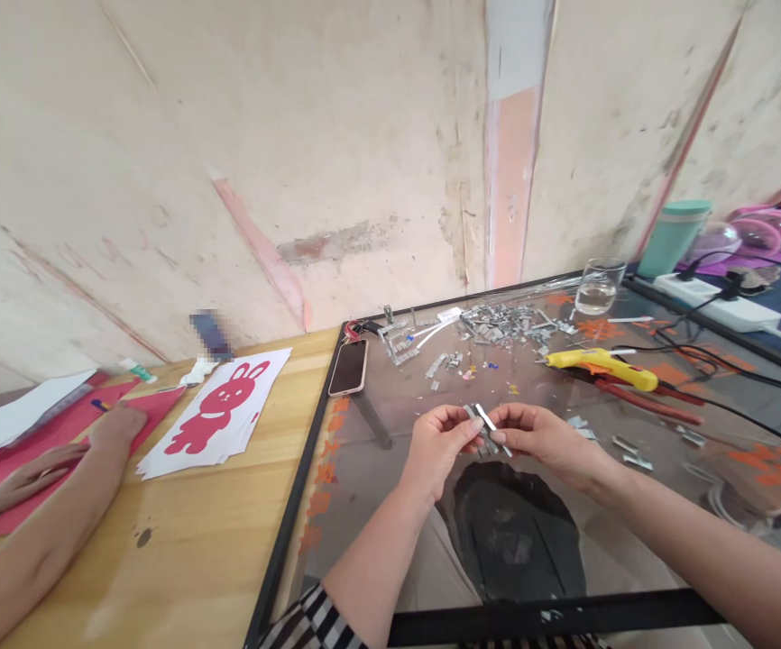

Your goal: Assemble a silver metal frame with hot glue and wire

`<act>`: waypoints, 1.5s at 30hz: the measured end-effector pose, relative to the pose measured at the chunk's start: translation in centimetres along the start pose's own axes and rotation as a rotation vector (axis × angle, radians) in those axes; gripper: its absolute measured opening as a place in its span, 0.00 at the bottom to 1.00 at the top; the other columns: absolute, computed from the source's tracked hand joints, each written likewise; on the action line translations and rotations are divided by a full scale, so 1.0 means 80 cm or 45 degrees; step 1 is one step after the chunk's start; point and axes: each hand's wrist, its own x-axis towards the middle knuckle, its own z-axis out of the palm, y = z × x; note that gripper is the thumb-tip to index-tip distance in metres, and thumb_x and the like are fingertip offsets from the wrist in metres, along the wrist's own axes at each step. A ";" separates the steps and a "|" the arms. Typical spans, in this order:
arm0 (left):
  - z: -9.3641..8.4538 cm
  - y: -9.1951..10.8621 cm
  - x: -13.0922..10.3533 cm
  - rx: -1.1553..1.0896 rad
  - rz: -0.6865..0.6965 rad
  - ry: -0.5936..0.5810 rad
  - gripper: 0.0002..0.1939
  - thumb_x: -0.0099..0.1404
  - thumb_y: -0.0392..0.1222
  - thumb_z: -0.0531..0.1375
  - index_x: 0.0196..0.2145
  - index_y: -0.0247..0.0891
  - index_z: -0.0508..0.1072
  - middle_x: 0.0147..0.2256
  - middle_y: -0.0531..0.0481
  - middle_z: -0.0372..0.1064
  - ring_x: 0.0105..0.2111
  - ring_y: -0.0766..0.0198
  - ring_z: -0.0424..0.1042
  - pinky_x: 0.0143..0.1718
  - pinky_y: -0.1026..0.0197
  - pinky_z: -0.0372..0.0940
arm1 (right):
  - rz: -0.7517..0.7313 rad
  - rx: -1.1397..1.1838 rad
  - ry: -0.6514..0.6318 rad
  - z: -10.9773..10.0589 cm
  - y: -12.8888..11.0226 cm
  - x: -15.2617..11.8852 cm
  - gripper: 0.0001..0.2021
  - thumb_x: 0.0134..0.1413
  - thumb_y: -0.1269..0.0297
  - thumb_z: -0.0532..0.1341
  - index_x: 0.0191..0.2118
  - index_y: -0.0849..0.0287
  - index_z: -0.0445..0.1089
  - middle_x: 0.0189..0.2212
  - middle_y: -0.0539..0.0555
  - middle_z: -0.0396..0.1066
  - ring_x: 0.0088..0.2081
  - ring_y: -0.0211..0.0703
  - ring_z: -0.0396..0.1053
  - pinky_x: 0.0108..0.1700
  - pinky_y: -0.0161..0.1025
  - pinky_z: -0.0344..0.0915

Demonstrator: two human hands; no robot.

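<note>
left hand (441, 442): grip pinched on metal strips (486, 418); right hand (543, 437): same. from the hands, on the surface (424, 392): metal pile (509, 323) at 12 o'clock, yellow tool (600, 365) at 2.

Two wearer's hands (441, 442) and two co-worker's hands (118, 425) showed.
There were two tables (194, 532), one phone (348, 368), one glass (597, 288), one tumbler (672, 239), one power strip (716, 303).

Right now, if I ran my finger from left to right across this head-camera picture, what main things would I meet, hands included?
Another person's hand → rabbit picture → phone → wearer's left hand → wearer's right hand → drinking glass → teal cup.
</note>
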 end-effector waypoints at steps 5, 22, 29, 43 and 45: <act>0.001 0.003 -0.003 0.037 0.073 -0.054 0.14 0.50 0.43 0.65 0.32 0.32 0.71 0.26 0.49 0.70 0.24 0.70 0.67 0.25 0.67 0.60 | -0.064 -0.043 0.032 0.003 -0.004 -0.001 0.14 0.41 0.57 0.65 0.34 0.58 0.68 0.28 0.48 0.68 0.28 0.33 0.62 0.29 0.32 0.57; -0.006 0.007 -0.007 0.650 0.322 -0.018 0.10 0.50 0.40 0.62 0.32 0.35 0.73 0.26 0.50 0.70 0.24 0.68 0.65 0.26 0.66 0.59 | -0.626 -0.927 0.203 -0.023 -0.022 -0.011 0.10 0.51 0.64 0.56 0.39 0.53 0.72 0.36 0.54 0.69 0.42 0.45 0.65 0.45 0.41 0.61; -0.011 -0.004 0.000 0.673 0.338 -0.026 0.10 0.50 0.40 0.61 0.33 0.35 0.72 0.26 0.50 0.69 0.24 0.68 0.64 0.26 0.66 0.59 | -0.667 -0.981 0.219 -0.023 -0.018 -0.009 0.10 0.52 0.64 0.55 0.38 0.53 0.72 0.36 0.54 0.68 0.41 0.43 0.66 0.44 0.40 0.63; -0.014 -0.004 0.001 0.622 0.326 -0.070 0.11 0.50 0.41 0.62 0.33 0.36 0.74 0.25 0.51 0.68 0.23 0.69 0.62 0.25 0.67 0.58 | -0.662 -0.925 0.225 -0.025 -0.014 -0.004 0.09 0.51 0.63 0.56 0.36 0.53 0.73 0.36 0.54 0.68 0.40 0.44 0.66 0.44 0.42 0.63; -0.014 -0.004 0.002 0.617 0.319 -0.070 0.11 0.50 0.41 0.62 0.33 0.36 0.74 0.24 0.51 0.68 0.23 0.69 0.62 0.24 0.67 0.57 | -0.671 -0.916 0.239 -0.024 -0.013 -0.004 0.09 0.51 0.63 0.56 0.36 0.53 0.73 0.36 0.54 0.68 0.40 0.44 0.66 0.44 0.41 0.63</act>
